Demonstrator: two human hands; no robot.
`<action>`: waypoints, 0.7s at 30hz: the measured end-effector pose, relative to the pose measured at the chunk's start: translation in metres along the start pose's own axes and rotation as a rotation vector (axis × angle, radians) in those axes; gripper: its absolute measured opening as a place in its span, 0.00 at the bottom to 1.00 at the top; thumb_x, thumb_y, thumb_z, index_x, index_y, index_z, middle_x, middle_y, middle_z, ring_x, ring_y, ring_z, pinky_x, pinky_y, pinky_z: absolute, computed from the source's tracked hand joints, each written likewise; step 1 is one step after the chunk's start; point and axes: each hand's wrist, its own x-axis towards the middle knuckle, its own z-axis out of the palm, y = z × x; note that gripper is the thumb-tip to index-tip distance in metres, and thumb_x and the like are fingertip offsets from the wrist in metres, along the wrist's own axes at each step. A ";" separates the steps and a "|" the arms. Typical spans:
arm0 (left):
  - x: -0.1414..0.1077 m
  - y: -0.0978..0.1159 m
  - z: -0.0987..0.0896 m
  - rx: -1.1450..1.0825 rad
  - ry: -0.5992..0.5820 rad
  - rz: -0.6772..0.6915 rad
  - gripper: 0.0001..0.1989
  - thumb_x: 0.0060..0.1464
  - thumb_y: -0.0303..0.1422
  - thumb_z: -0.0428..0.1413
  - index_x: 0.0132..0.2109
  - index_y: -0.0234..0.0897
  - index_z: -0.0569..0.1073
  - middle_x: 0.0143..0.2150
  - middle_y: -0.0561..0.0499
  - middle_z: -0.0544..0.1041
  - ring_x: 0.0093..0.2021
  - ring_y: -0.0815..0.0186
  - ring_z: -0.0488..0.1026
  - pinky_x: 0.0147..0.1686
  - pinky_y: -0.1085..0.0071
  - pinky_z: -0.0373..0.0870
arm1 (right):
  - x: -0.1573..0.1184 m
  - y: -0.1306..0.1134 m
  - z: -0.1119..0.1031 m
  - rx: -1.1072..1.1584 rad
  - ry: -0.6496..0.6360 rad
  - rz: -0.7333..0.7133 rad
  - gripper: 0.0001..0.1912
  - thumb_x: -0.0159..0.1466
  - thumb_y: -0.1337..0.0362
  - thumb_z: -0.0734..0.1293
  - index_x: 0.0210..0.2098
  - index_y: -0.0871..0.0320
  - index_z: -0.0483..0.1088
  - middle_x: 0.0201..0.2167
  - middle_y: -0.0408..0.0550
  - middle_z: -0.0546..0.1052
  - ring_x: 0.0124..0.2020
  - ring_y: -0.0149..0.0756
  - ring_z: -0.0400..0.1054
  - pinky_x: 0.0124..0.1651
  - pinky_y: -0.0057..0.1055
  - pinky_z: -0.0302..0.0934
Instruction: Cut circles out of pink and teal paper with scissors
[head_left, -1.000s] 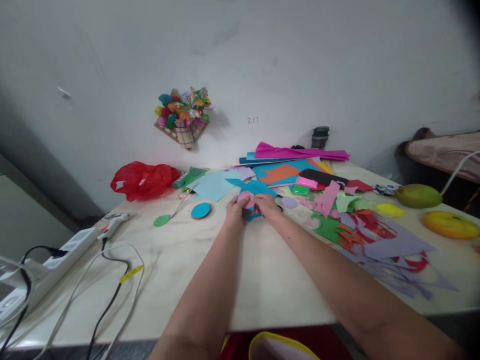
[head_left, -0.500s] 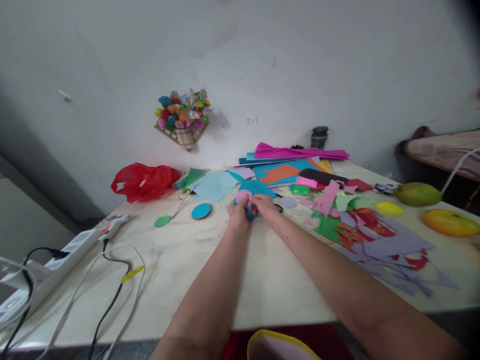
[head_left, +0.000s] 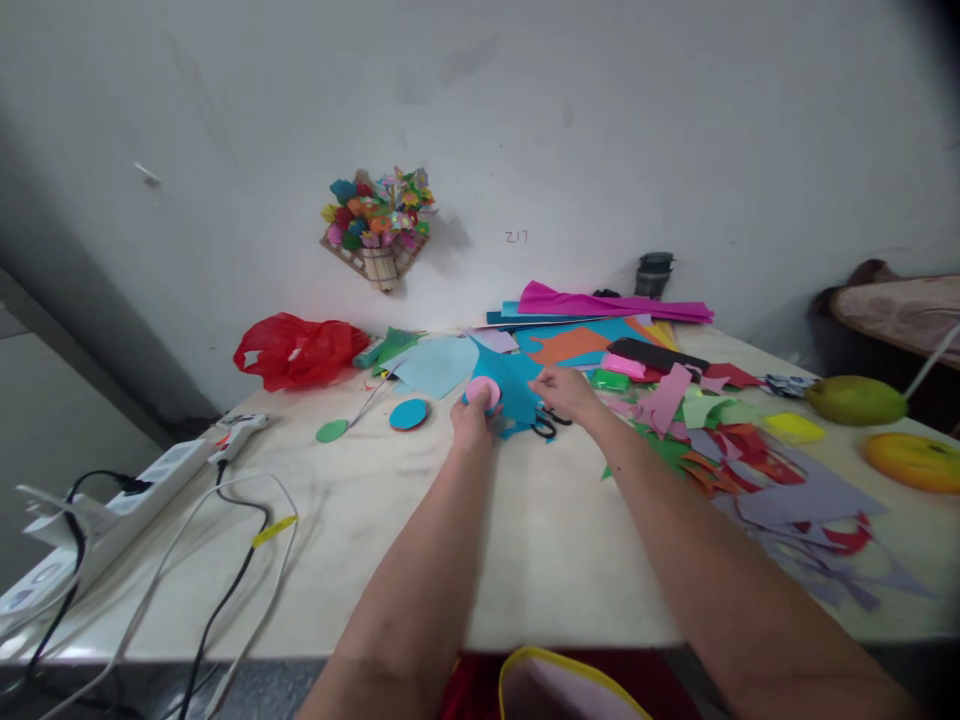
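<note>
My left hand [head_left: 471,418] pinches a small pink paper circle [head_left: 484,391], with some blue showing at its edge. To its right, my right hand [head_left: 564,390] hovers with fingers pressed together; whatever they hold, if anything, is too small to make out. Beneath and between the hands lies a blue paper sheet [head_left: 513,380] with ragged edges. Black scissor handles [head_left: 546,427] rest beside it, below my right hand. Left of my left hand are a blue paper circle [head_left: 409,414] and a green circle [head_left: 331,430].
A red plastic bag [head_left: 301,352] sits back left. A power strip [head_left: 112,520] with cables runs along the left edge. Paper scraps [head_left: 795,492], a yellow piece and two mango-like fruits [head_left: 856,400] occupy the right. Rolled magenta paper [head_left: 600,302] lies at the back.
My right hand has moved right, away from my left hand, exposing more of the blue sheet and the scissor handles. My left hand still pinches the pink circle. The view has shifted slightly.
</note>
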 end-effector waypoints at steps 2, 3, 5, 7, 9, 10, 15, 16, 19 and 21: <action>0.000 0.002 -0.001 -0.016 0.013 0.002 0.09 0.44 0.24 0.64 0.33 0.34 0.72 0.33 0.47 0.75 0.33 0.63 0.75 0.28 0.70 0.74 | 0.001 0.004 -0.006 -0.136 -0.062 0.025 0.11 0.62 0.60 0.63 0.36 0.58 0.75 0.33 0.50 0.80 0.38 0.38 0.72 0.35 0.27 0.59; 0.000 0.003 -0.001 -0.025 0.023 0.008 0.09 0.43 0.24 0.64 0.32 0.34 0.72 0.33 0.47 0.75 0.32 0.64 0.75 0.28 0.70 0.74 | 0.001 0.005 -0.009 -0.221 -0.108 0.031 0.11 0.62 0.61 0.63 0.39 0.58 0.75 0.38 0.51 0.80 0.41 0.40 0.73 0.37 0.28 0.59; 0.000 0.004 -0.001 -0.033 0.050 0.013 0.09 0.44 0.24 0.64 0.32 0.34 0.72 0.32 0.47 0.74 0.30 0.65 0.74 0.25 0.71 0.73 | 0.000 0.006 -0.011 -0.361 -0.193 0.052 0.13 0.60 0.62 0.65 0.43 0.57 0.76 0.44 0.54 0.79 0.46 0.45 0.72 0.39 0.31 0.60; 0.001 0.005 -0.002 -0.018 0.086 0.004 0.09 0.44 0.24 0.64 0.32 0.34 0.72 0.31 0.48 0.74 0.28 0.66 0.72 0.22 0.74 0.70 | -0.002 0.003 -0.012 -0.465 -0.282 0.063 0.17 0.57 0.63 0.67 0.46 0.59 0.75 0.47 0.58 0.78 0.48 0.49 0.72 0.40 0.34 0.62; 0.003 0.006 -0.002 0.001 0.115 -0.007 0.09 0.43 0.24 0.64 0.33 0.34 0.72 0.30 0.48 0.73 0.28 0.66 0.72 0.20 0.76 0.67 | -0.005 -0.002 -0.011 -0.545 -0.359 0.048 0.19 0.57 0.65 0.66 0.48 0.61 0.75 0.49 0.61 0.77 0.49 0.52 0.72 0.41 0.36 0.63; 0.003 0.006 -0.002 0.006 0.124 -0.012 0.09 0.43 0.24 0.64 0.33 0.34 0.72 0.31 0.48 0.73 0.29 0.65 0.72 0.20 0.76 0.66 | -0.007 -0.006 -0.010 -0.578 -0.386 0.028 0.20 0.57 0.66 0.66 0.49 0.62 0.75 0.49 0.62 0.77 0.49 0.52 0.72 0.42 0.36 0.63; 0.006 0.007 -0.004 0.010 0.120 -0.019 0.10 0.43 0.25 0.64 0.34 0.34 0.72 0.33 0.48 0.74 0.32 0.63 0.73 0.22 0.74 0.67 | -0.014 -0.019 -0.005 -0.632 -0.400 0.004 0.20 0.58 0.70 0.64 0.50 0.64 0.74 0.50 0.64 0.76 0.52 0.52 0.71 0.45 0.36 0.63; 0.006 0.007 -0.004 0.019 0.121 -0.014 0.11 0.42 0.25 0.65 0.35 0.34 0.72 0.33 0.48 0.74 0.32 0.63 0.73 0.22 0.73 0.67 | -0.014 -0.020 -0.004 -0.633 -0.393 -0.004 0.20 0.58 0.70 0.64 0.50 0.64 0.74 0.50 0.65 0.76 0.52 0.52 0.71 0.46 0.37 0.63; 0.006 0.007 -0.006 0.088 0.125 0.017 0.11 0.43 0.28 0.65 0.35 0.34 0.73 0.32 0.48 0.74 0.30 0.64 0.72 0.22 0.73 0.64 | -0.012 -0.015 -0.002 -0.616 -0.370 -0.038 0.20 0.58 0.70 0.64 0.50 0.64 0.74 0.49 0.66 0.76 0.52 0.53 0.71 0.46 0.38 0.63; 0.006 0.008 -0.008 0.161 0.131 0.042 0.09 0.44 0.30 0.64 0.34 0.34 0.73 0.30 0.48 0.74 0.29 0.64 0.71 0.21 0.72 0.62 | -0.009 -0.009 -0.004 -0.598 -0.361 -0.048 0.20 0.58 0.70 0.64 0.50 0.63 0.74 0.49 0.65 0.76 0.52 0.54 0.71 0.46 0.39 0.63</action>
